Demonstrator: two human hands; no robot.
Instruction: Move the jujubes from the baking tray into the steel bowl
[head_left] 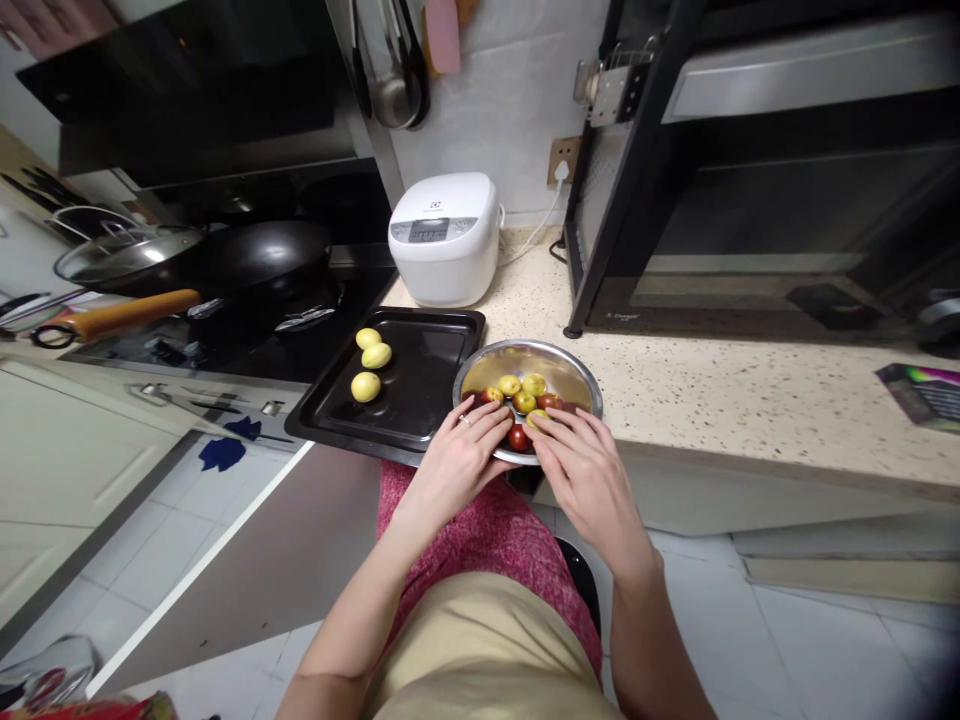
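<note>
Both hands reach into a round metal bowl (585, 375) that holds several jujubes (534, 384), some yellow-green and some red-brown. My left hand (466, 440), with a ring on one finger, lies over the bowl's left side, its fingers stretched out onto the fruit. From the right comes my right hand (589, 465), fingers apart, the tips touching a yellow-green jujube (537, 419). A red jujube (518, 437) sits between the two hands. To the left of the bowl is a black baking tray (427, 375), with three yellow-green jujubes (366, 387) along its left side.
A white rice cooker (442, 240) stands behind the tray. On the left, a dark wok (262, 255) and a lidded pan (127, 255) sit on the stove. A black oven (750, 220) fills the right back. An open cabinet door (247, 550) juts out below the tray.
</note>
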